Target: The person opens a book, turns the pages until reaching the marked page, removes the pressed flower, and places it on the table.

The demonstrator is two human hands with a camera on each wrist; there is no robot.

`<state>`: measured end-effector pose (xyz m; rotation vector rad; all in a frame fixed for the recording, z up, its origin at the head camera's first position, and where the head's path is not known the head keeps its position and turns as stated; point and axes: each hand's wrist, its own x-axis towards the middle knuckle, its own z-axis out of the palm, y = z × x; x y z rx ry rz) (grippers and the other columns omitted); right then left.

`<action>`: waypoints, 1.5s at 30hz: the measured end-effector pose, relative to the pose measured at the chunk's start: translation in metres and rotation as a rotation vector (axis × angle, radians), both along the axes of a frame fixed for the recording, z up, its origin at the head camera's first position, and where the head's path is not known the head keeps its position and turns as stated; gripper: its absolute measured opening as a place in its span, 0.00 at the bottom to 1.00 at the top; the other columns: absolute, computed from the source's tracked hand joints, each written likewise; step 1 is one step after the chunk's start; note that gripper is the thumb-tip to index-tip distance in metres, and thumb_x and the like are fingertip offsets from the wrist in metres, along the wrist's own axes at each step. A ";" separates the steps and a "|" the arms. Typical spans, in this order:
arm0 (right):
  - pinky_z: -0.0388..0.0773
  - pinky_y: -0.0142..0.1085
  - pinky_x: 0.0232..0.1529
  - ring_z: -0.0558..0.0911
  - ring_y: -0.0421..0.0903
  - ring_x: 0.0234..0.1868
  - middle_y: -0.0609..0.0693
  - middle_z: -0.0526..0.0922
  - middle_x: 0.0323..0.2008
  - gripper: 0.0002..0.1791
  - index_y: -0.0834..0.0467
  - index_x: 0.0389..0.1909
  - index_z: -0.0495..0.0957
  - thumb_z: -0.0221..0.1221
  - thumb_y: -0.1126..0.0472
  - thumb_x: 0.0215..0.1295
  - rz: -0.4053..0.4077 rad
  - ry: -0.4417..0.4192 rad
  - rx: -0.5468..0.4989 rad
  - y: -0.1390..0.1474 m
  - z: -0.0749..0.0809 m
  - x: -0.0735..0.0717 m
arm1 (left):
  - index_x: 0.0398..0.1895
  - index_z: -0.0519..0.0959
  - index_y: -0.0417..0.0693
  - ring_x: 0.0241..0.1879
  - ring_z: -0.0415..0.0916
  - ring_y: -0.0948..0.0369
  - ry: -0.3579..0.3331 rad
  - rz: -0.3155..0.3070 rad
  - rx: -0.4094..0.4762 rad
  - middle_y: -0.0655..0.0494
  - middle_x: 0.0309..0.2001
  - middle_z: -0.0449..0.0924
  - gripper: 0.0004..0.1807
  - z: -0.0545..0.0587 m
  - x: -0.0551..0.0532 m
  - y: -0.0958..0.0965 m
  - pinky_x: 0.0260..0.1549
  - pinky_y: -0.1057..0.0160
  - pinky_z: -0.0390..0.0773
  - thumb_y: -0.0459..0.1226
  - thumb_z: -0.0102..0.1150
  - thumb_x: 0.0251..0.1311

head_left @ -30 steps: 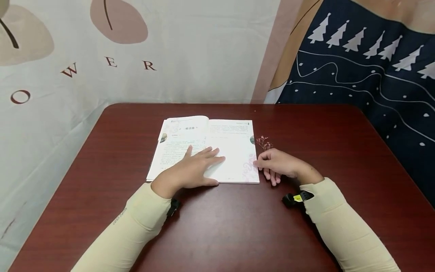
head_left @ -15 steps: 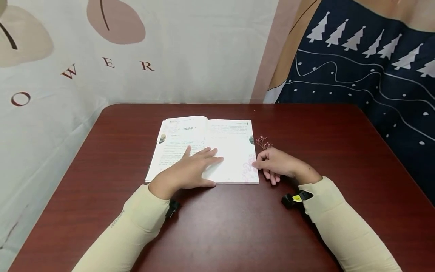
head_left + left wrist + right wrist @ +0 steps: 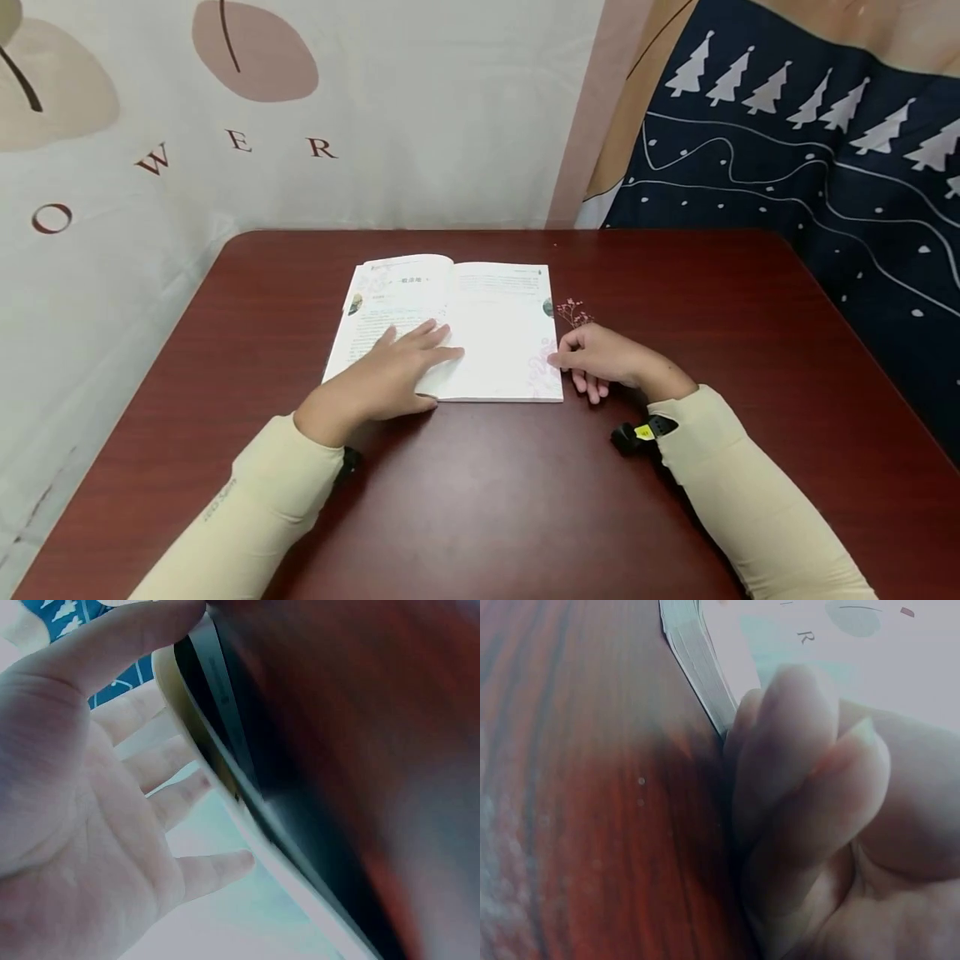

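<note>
An open book (image 3: 495, 317) with printed pages lies on the brown table. My left hand (image 3: 386, 371) rests across its lower left half, fingers straight and spread, thumb at the bottom edge. In the left wrist view that edge shows beside the fingers (image 3: 172, 769). My right hand (image 3: 607, 360) stands at the book's right edge, thumb and forefinger drawn together by the page. Directly behind it shows a sprig of small dried pink flowers (image 3: 573, 312), its stem hidden by the hand. Whether the fingertips pinch the sprig or the page edge cannot be seen.
The reddish-brown table (image 3: 480, 500) has rounded far corners. Behind it hang a pale cloth (image 3: 420, 108) with printed letters and a dark blue cloth (image 3: 750, 167) with white trees. A black strap with a yellow tag (image 3: 645, 432) is at the right wrist.
My left hand has slid left across the book, its fingers still spread. The right hand and the sprig stay in almost the same place beside the book.
</note>
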<state>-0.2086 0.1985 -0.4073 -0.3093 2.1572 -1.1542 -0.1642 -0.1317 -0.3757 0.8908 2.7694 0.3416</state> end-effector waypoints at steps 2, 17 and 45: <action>0.74 0.33 0.12 0.77 0.42 0.09 0.51 0.77 0.13 0.18 0.64 0.27 0.74 0.58 0.54 0.72 -0.006 0.001 0.006 -0.001 0.000 0.000 | 0.71 0.71 0.55 0.79 0.51 0.47 0.015 0.000 0.002 0.46 0.77 0.59 0.40 0.002 0.001 -0.005 0.69 0.29 0.51 0.38 0.74 0.52; 0.74 0.33 0.12 0.77 0.43 0.09 0.51 0.77 0.13 0.20 0.63 0.26 0.73 0.58 0.51 0.72 -0.015 0.003 0.013 -0.001 -0.001 -0.002 | 0.65 0.76 0.47 0.69 0.68 0.43 0.210 -0.048 0.043 0.40 0.69 0.71 0.34 -0.002 0.007 -0.042 0.62 0.37 0.70 0.27 0.68 0.50; 0.74 0.33 0.12 0.77 0.42 0.09 0.50 0.77 0.13 0.18 0.62 0.28 0.74 0.58 0.52 0.73 -0.014 -0.004 0.012 -0.002 0.001 -0.002 | 0.69 0.72 0.53 0.66 0.68 0.42 0.400 0.095 0.123 0.43 0.68 0.71 0.43 0.024 0.017 -0.093 0.49 0.33 0.72 0.41 0.78 0.45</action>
